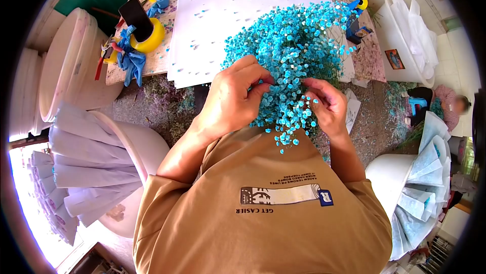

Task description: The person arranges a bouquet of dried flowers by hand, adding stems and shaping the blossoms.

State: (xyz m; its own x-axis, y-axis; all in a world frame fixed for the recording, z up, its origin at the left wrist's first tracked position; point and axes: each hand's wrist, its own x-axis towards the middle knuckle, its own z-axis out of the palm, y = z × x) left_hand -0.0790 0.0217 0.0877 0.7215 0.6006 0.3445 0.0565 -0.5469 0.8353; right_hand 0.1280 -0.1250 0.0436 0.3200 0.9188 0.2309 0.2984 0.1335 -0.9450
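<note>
Handling blooms by fingertip appears to be the current step. Head view: the bushy bunch of small turquoise flowers point(293, 46) lies between the hands, overlapping the flat white paper sheets point(202, 26). The left hand point(238, 94) pinches its edge; the right hand point(329, 107) is curled narrow beside blooms, grip unclear. The next move calls for light pressure. Paper covers part of the flower-littered wooden table point(372, 64). White plastic tubs point(147, 140) flank the wearer; another person point(449, 104) is at far right.
</note>
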